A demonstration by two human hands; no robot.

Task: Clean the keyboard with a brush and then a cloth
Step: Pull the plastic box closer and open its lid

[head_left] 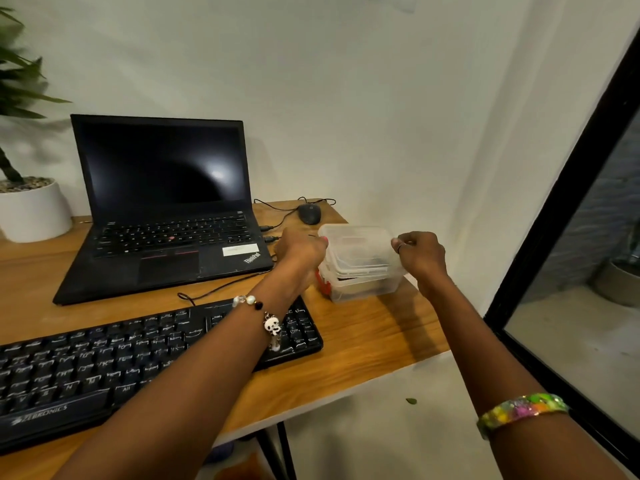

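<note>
Gripping the box lid [356, 241] at either end, left hand [300, 251] and right hand [420, 255] lift it — keyboard [149, 355] beside the box lies untouched; brushing and wiping remain.

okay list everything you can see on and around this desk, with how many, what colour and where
keyboard: one, black, front left of the desk
laptop: one, black, open, screen dark, behind the keyboard
mouse: one, dark grey, wired, back of the desk right of the laptop
plastic box: one, clear with a red clip on its left side, near the desk's right edge; contents unclear
lid: one, clear, atop the box, held at both ends
plant pot: one, white, with a green plant, far left
desk: one, light wood, black legs
bracelets: two, beaded on the left wrist, multicoloured on the right
left hand: grips the lid's left end
right hand: grips the lid's right end
</note>
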